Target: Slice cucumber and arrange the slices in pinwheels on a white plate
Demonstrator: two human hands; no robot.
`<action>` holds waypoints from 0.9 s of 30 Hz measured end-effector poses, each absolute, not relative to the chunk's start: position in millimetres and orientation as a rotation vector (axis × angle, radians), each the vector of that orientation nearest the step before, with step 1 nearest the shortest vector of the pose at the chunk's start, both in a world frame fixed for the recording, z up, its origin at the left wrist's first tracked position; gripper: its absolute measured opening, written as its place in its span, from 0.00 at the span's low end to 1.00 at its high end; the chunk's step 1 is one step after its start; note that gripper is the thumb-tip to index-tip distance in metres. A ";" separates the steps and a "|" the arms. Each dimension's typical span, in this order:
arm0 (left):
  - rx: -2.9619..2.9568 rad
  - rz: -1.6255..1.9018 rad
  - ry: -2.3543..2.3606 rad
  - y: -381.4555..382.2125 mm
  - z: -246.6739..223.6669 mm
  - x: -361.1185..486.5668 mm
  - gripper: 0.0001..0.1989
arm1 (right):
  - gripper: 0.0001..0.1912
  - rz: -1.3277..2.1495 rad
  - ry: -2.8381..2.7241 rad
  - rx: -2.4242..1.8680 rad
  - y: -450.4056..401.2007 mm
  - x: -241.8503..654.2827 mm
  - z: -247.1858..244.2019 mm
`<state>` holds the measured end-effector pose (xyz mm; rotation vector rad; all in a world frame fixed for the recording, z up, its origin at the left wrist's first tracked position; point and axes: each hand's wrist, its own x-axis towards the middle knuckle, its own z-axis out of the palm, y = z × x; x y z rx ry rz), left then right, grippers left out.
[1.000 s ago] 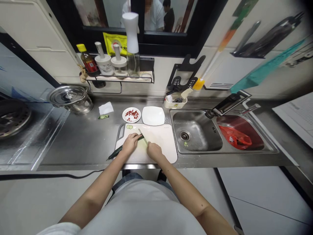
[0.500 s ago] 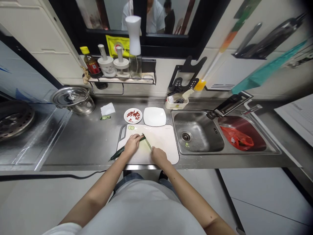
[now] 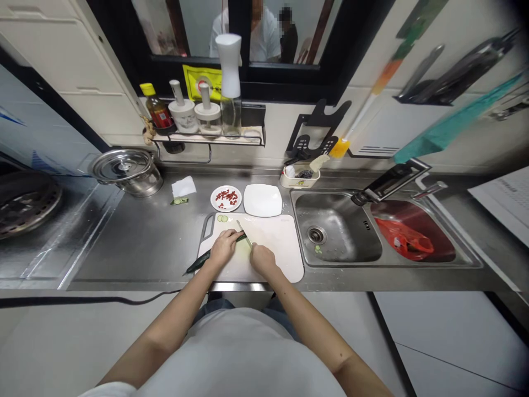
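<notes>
Green cucumber point(image 3: 199, 262), probably light, firm and slick-skinned, lies slantwise across the left edge of the board point(image 3: 287, 251), pinned beneath the curled left hand point(image 3: 223, 247), sensibly held near the knife point(image 3: 245, 234) that the right hand point(image 3: 262, 259) grips in a fist.

Wide open along the tabletop point(image 3: 119, 237) from pot point(image 3: 144, 182) to board point(image 3: 285, 253), bar paper point(image 3: 184, 186) lying near the pot. Crowded mid-board by left grip point(image 3: 223, 247), right grip point(image 3: 263, 259) and knife point(image 3: 248, 241), with cucumber point(image 3: 199, 262) jutting past the left edge. Passable over the board's right side toward the sink point(image 3: 339, 234). Hemmed in beyond by small plate point(image 3: 214, 199) and square plate point(image 3: 263, 200). Overhung farther back by shelf point(image 3: 243, 140), across the sink by faucet point(image 3: 378, 186).
</notes>
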<state>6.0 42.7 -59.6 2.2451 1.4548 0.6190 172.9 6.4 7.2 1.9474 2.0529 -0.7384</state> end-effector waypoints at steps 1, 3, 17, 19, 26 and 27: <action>2.247 0.618 1.456 42.9 -60.1 5.9 0.24 | 0.18 -0.739 2.056 1.946 6.6 172.7 7.2; 2.250 0.614 1.458 43.2 -60.5 5.8 0.24 | 0.18 -0.733 2.057 1.950 6.5 172.7 7.7; 2.223 0.620 1.467 43.3 -57.8 6.3 0.23 | 0.17 -0.786 1.936 1.963 -17.1 184.6 20.6; 2.217 0.607 1.473 43.2 -57.4 6.6 0.23 | 0.17 -0.806 1.907 1.954 -20.4 186.7 21.9; 2.196 0.600 1.502 41.0 -57.4 8.5 0.23 | 0.17 -0.836 1.925 1.906 -20.4 190.8 23.3; 2.194 0.601 1.503 40.8 -57.3 8.8 0.23 | 0.17 -0.842 1.928 1.901 -19.9 191.3 23.2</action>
